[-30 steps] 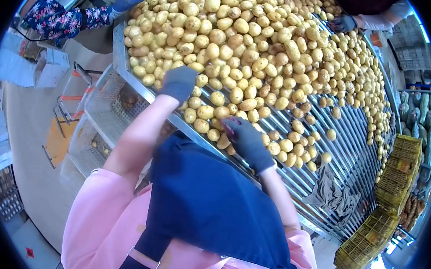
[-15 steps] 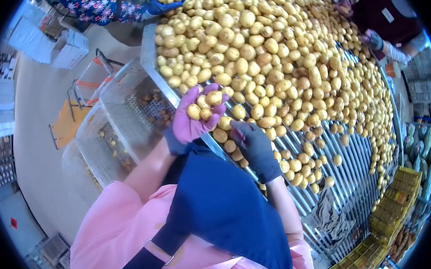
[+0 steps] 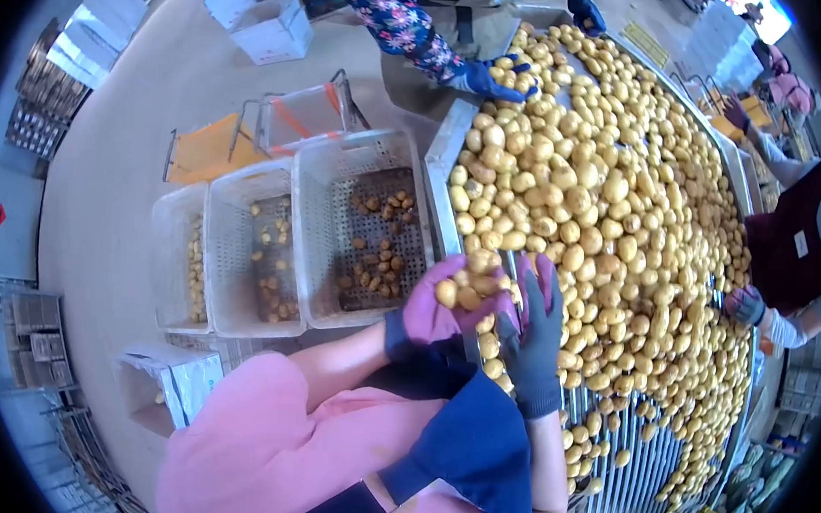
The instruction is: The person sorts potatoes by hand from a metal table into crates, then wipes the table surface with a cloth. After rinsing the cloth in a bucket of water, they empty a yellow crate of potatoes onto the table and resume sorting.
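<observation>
My left hand (image 3: 429, 311), in a pink-purple glove, is palm up at the table's left edge, its fingers curled round a handful of small potatoes (image 3: 471, 287). Close against its fingertips is my right hand (image 3: 534, 353), in a grey glove with purple fingertips. Its fingers are stretched out and somewhat apart, and I see no potato in them; the palm side is hidden. Beyond both hands, a thick layer of yellow potatoes (image 3: 609, 240) covers the metal sorting table (image 3: 447, 155). Several potatoes lie along the edge beneath my hands.
Three plastic crates stand at left: a near crate (image 3: 303, 250) with brownish potatoes, a middle crate (image 3: 221, 283) and a far crate (image 3: 166, 284). A co-worker's blue-gloved hand (image 3: 497, 78) holds potatoes at the top; another co-worker's gloved hand (image 3: 744, 305) is at right. Metal rollers (image 3: 628, 467) show below.
The view has swung left, bringing the crates fully into sight. My right hand has moved from the potatoes at the edge up beside my left hand, which still holds its handful.
</observation>
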### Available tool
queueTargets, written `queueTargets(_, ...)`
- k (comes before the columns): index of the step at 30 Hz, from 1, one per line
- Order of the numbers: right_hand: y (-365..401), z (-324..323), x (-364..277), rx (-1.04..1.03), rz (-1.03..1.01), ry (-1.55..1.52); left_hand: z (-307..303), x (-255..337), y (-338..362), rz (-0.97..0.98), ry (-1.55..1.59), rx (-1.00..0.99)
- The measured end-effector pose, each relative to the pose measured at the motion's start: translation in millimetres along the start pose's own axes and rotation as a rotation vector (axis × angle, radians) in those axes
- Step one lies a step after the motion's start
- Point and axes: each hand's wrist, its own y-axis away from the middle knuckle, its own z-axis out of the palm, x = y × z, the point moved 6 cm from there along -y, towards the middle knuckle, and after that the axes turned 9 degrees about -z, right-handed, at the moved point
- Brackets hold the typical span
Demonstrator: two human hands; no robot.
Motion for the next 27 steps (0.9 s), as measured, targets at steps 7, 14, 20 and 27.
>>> queueTargets(7, 66, -21, 54, 0.037, 0.315, -0.157, 42, 208, 78, 0.075, 0.422, -0.357)
queueTargets(14, 149, -50, 81, 0.087, 0.468, 0.284, 61, 239, 64, 0.84, -0.376, 0.344)
queueTargets(20, 179, -50, 78, -0.042, 0.532, 0.781, -6, 82, -40, 0.449, -2.209, 0.752)
queueTargets(27, 198, -38, 98, 0.083, 0.615, 0.628, -11, 28, -106, 0.471, -2.89, 0.763)
